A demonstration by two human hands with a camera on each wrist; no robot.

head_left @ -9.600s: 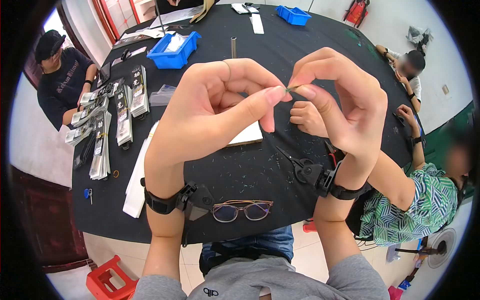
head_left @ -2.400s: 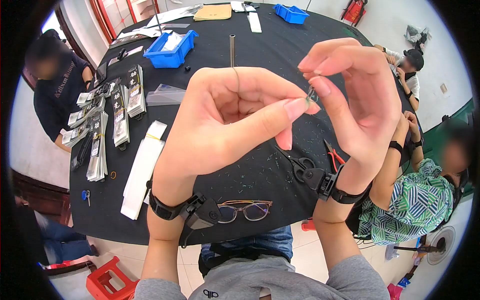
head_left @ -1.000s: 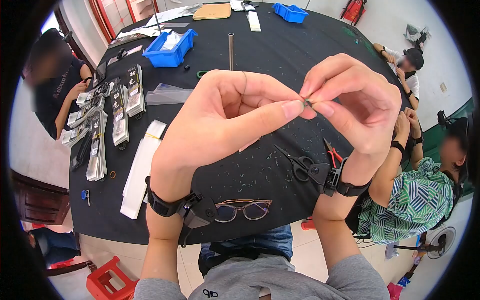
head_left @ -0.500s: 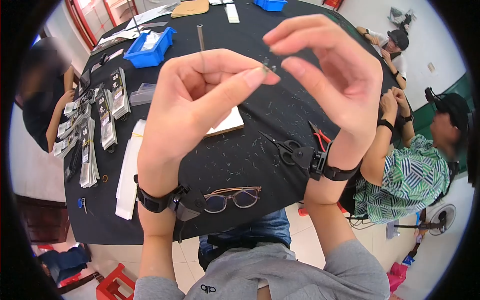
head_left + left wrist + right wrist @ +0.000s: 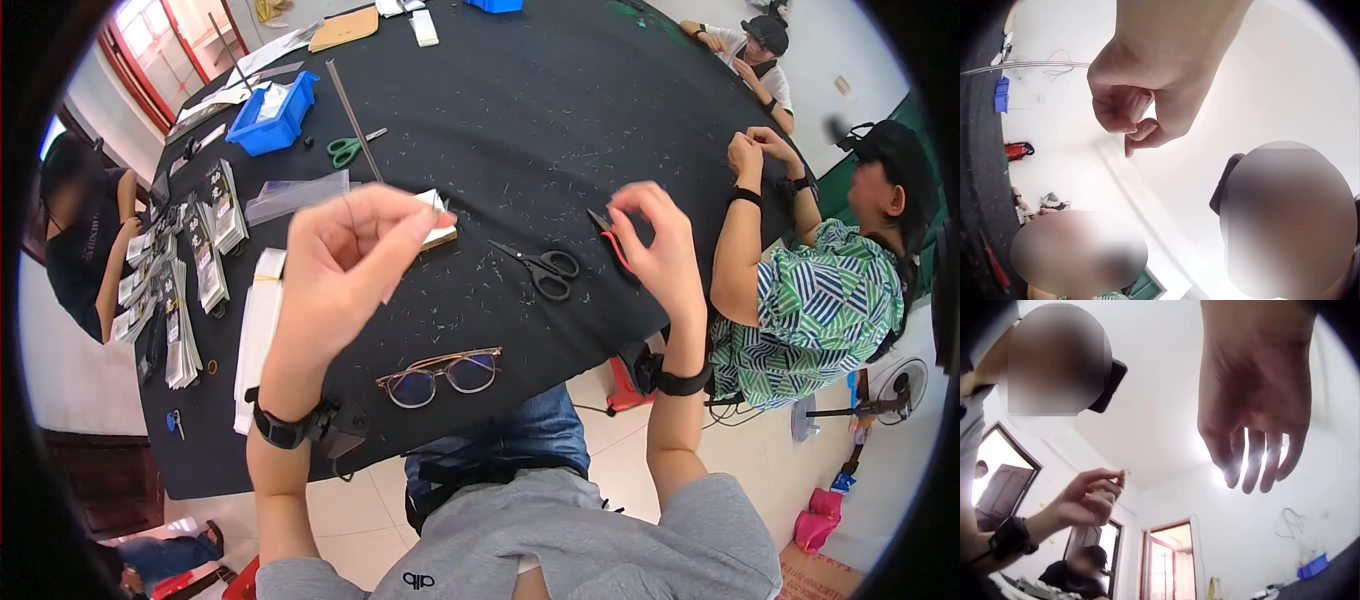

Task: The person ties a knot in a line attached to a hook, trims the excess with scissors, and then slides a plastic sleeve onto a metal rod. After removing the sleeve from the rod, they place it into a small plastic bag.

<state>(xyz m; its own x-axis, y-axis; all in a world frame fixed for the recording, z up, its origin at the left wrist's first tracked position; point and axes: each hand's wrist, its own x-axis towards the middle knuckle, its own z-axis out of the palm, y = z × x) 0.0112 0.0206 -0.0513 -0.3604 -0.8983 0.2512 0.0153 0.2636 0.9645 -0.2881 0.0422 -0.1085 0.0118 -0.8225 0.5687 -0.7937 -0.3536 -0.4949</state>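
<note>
At the fingertips of my left hand (image 5: 340, 275), thumb and forefinger pinch a tiny, thin greenish strand-like piece (image 5: 438, 203). In the right wrist view it shows as a small loop (image 5: 1128, 471); its exact kind is too small to tell. My right hand (image 5: 655, 250) is apart from the left, fingers loosely curved with nothing between them. It is close over a pointed tool with red handles (image 5: 617, 254). Between the hands lie black-handled scissors (image 5: 530, 262). A white block (image 5: 440, 237) with a brown edge is partly hidden behind the left hand.
Glasses (image 5: 470, 374) lie near the table's front edge. At left are banded packets (image 5: 177, 330), white strips (image 5: 258, 310) and a key (image 5: 175, 424). Farther back stand a metal rod (image 5: 350, 115), green scissors (image 5: 344, 152) and a blue bin (image 5: 270, 132). Small clippings dot the black cloth; people sit at both sides.
Earlier both hands pinched the small piece together. The right hand has let go and moved down toward the red-handled tool; the left hand keeps the piece and has lowered. The head view has shifted.
</note>
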